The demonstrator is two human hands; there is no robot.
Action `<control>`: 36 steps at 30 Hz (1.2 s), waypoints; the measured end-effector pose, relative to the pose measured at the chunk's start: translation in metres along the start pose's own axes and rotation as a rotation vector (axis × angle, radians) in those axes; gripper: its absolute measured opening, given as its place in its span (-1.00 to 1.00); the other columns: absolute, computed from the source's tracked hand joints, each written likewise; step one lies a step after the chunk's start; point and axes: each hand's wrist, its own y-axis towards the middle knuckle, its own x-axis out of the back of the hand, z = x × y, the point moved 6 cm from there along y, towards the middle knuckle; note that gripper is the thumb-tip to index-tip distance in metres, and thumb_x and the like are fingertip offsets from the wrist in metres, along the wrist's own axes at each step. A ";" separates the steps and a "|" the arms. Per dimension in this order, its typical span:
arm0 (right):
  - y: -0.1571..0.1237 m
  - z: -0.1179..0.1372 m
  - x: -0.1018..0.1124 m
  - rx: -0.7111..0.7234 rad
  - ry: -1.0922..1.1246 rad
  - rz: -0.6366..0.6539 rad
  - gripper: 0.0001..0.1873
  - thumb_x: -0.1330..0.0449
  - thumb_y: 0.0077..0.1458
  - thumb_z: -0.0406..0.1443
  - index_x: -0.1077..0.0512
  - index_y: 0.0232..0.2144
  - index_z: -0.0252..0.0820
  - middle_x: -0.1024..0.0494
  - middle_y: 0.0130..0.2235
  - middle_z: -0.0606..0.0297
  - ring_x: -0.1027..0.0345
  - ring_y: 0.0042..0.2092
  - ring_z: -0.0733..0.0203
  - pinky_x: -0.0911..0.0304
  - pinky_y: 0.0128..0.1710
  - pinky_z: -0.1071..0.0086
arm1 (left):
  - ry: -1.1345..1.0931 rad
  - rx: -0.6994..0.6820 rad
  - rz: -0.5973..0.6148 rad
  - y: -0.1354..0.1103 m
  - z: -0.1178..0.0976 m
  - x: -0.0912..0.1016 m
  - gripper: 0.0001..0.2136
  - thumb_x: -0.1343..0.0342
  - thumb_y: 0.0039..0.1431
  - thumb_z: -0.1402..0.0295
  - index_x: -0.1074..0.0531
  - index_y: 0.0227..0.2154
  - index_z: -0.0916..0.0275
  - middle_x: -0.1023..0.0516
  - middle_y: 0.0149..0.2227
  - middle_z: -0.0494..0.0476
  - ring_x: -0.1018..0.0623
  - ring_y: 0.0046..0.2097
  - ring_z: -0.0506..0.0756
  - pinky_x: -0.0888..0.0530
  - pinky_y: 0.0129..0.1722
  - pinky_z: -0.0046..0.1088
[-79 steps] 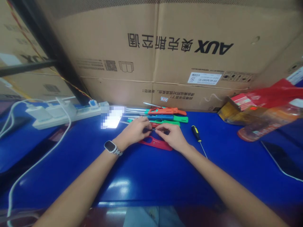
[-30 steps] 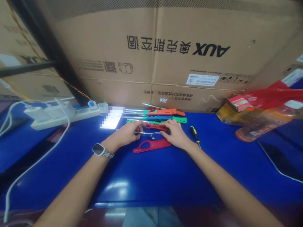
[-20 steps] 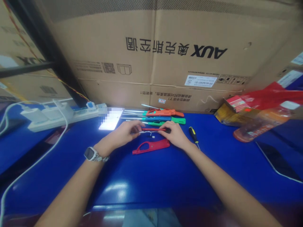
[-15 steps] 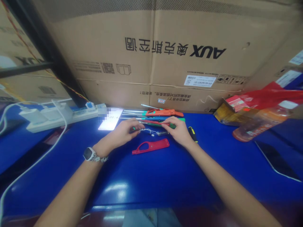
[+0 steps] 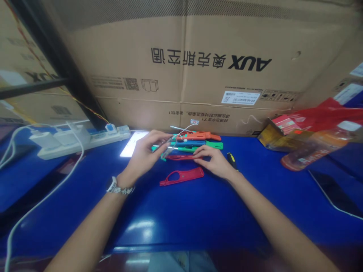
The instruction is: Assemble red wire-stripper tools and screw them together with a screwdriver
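Note:
My left hand (image 5: 147,149) pinches the inner parts of a stick lighter (image 5: 169,151), with thin white wires rising from them and a small green piece below. The parts are too small to make out fully. My right hand (image 5: 211,160) has its fingertips closed on the end of a red lighter shell half (image 5: 181,157), which lies low over the table. Closer to me lies another red shell half (image 5: 188,175) with an oval finger loop, touched by neither hand. Behind my hands is a row of stick lighters: an orange one (image 5: 198,136), plus blue and green ones.
A lit phone (image 5: 132,147) lies behind my left hand, near a white power strip (image 5: 82,144). To the right are a yellow-and-black screwdriver handle (image 5: 231,160), a tilted drink bottle (image 5: 314,149), a box (image 5: 275,134) and a dark tablet (image 5: 334,190). A large carton (image 5: 184,75) stands behind.
My left hand has lifted the inner parts and wires up from the table, above the red shell half. My right hand has come slightly closer to me, lowering that shell half.

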 end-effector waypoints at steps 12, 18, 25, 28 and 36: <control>0.008 0.027 -0.035 -0.034 -0.107 -0.063 -0.55 -0.33 0.10 -0.13 -0.47 0.05 -0.03 -0.54 0.06 0.17 -0.30 0.16 -0.04 -0.14 0.17 -0.06 | 0.034 -0.035 0.081 0.000 -0.014 -0.016 -0.78 -0.12 0.29 0.36 -0.55 -0.05 0.16 -0.56 -0.14 0.15 -0.54 -0.15 0.07 -0.50 -0.18 -0.38; 0.016 0.020 -0.030 -0.069 0.166 -0.122 -0.86 -0.21 0.20 -0.24 -0.56 -0.26 -0.11 -0.66 -0.19 0.27 -0.52 -0.12 0.12 -0.33 0.01 0.19 | 0.065 -0.045 0.066 0.001 -0.015 -0.014 -0.78 -0.11 0.29 0.37 -0.55 -0.05 0.14 -0.56 -0.15 0.13 -0.54 -0.15 0.07 -0.49 -0.17 -0.39; 0.007 0.014 -0.018 -0.076 0.071 -0.122 -0.80 -0.19 0.19 -0.30 -0.51 -0.13 -0.15 -0.62 -0.15 0.24 -0.48 -0.20 0.18 -0.37 -0.19 0.30 | 0.154 -0.018 0.222 -0.002 0.006 -0.011 -0.85 -0.14 0.24 0.36 -0.55 -0.19 0.21 -0.56 -0.21 0.13 -0.54 -0.20 0.09 -0.48 -0.19 -0.35; 0.005 0.012 -0.026 -0.070 0.002 -0.029 -0.77 -0.20 0.18 -0.35 -0.51 -0.10 -0.15 -0.58 -0.11 0.21 -0.47 -0.16 0.18 -0.37 -0.16 0.28 | 0.183 0.043 0.322 -0.006 0.021 -0.014 -0.88 -0.12 0.21 0.36 -0.53 -0.25 0.22 -0.54 -0.25 0.12 -0.53 -0.25 0.08 -0.49 -0.23 -0.36; 0.005 0.006 -0.030 -0.083 0.002 0.003 -0.67 -0.20 0.09 -0.44 -0.45 -0.07 -0.17 -0.54 -0.27 0.29 -0.39 -0.31 0.24 -0.34 -0.25 0.32 | 0.214 0.141 0.378 -0.010 0.037 -0.010 -0.88 -0.10 0.14 0.38 -0.49 -0.28 0.23 -0.57 -0.27 0.12 -0.53 -0.26 0.09 -0.50 -0.22 -0.33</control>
